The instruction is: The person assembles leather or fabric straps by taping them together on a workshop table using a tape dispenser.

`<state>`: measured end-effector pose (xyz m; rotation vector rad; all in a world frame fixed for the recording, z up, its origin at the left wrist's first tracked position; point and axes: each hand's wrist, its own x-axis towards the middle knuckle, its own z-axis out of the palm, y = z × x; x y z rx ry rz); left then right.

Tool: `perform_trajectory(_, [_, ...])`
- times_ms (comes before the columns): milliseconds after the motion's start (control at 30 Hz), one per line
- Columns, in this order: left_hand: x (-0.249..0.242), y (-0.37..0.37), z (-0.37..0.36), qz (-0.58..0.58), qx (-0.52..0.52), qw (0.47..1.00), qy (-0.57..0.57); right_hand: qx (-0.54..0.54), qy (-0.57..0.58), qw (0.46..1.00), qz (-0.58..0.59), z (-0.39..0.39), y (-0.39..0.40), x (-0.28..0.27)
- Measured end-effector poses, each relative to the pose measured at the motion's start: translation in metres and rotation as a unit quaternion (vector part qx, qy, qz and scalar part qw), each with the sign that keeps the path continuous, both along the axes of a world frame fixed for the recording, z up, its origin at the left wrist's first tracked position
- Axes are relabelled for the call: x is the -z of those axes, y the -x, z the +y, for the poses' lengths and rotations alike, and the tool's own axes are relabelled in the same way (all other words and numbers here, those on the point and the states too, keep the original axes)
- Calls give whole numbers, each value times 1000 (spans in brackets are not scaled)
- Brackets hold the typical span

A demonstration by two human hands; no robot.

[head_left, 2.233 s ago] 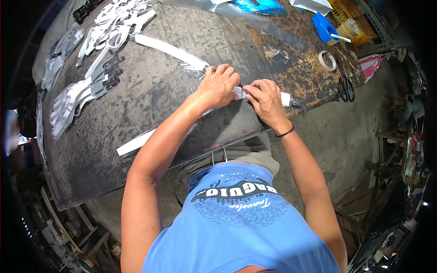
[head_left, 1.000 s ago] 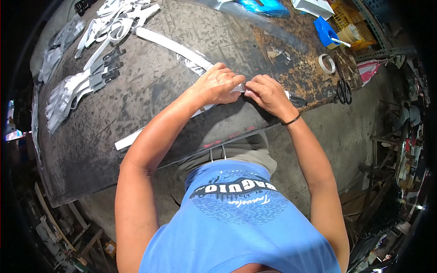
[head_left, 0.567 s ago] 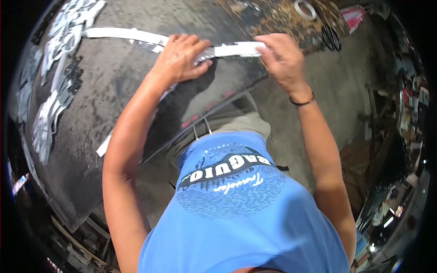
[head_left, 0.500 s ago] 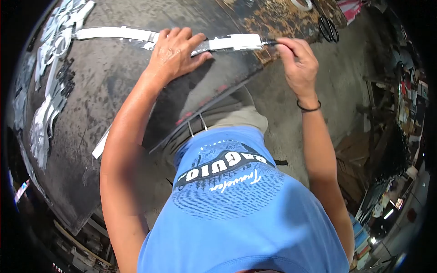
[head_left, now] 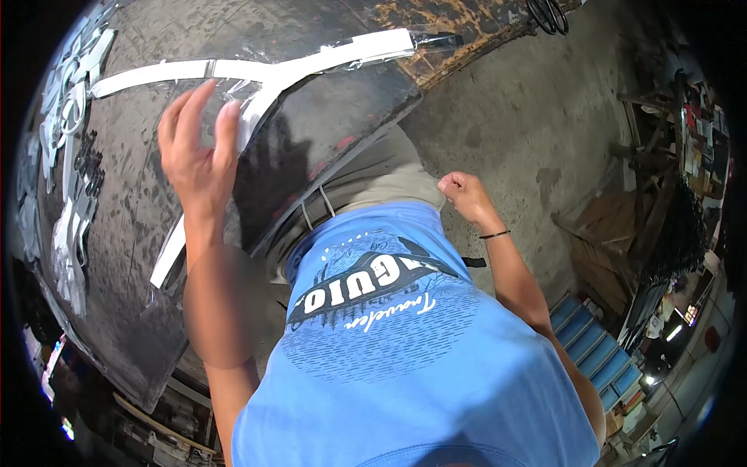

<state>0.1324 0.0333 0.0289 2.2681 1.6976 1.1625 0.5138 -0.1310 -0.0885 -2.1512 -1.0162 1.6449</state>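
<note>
A long white strap (head_left: 311, 65) in clear plastic lies across the dark table (head_left: 334, 109), with a black piece at its right end and a branch running down toward the lower left. My left hand (head_left: 198, 152) is just over that branch, fingers apart, holding nothing. Beside my trousers (head_left: 389, 175), off the table's edge, my right hand (head_left: 464, 194) has its fingers curled together; whether anything small is in them cannot be made out.
Piles of white and grey straps (head_left: 70, 241) lie along the table's left side. Black-handled scissors (head_left: 548, 14) are at the top right. Blue drawers (head_left: 595, 350) and cluttered shelving stand at the right.
My left hand has lifted off the strap and moved left and down. My right hand has let go of the black end and dropped toward my waist. The view has shifted, showing the strap's branch.
</note>
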Motion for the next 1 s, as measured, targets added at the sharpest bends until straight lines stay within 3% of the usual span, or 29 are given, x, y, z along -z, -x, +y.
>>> perform_trajectory(67, [-5,2,-20,-34,-31,999,19,-14,-7,1000,-24,-5,0,3])
perform_trajectory(133, [-8,-3,-41,-101,-9,991,82,-50,-115,989,-79,-6,7,5])
perform_trajectory(233, [-7,-19,-61,-112,94,987,67,-102,-129,981,-98,3,19,-7])
perform_trajectory(333, [-2,-22,-69,-144,83,981,103,-105,-145,980,-81,0,22,-2])
perform_trajectory(467, [-2,-23,-77,-157,68,977,130,-105,-111,986,-64,0,21,3])
perform_trajectory(667, [9,-38,-87,-182,136,965,132,-51,-62,997,14,2,16,9])
perform_trajectory(767, [3,-47,-94,-179,157,948,211,-48,-101,994,-23,9,22,-16])
perform_trajectory(833, [9,-54,-92,-178,167,947,211,-110,-134,981,-91,23,29,-54])
perform_trajectory(1000, [20,-86,-80,-181,217,940,193,-157,-221,958,-94,55,37,-116])
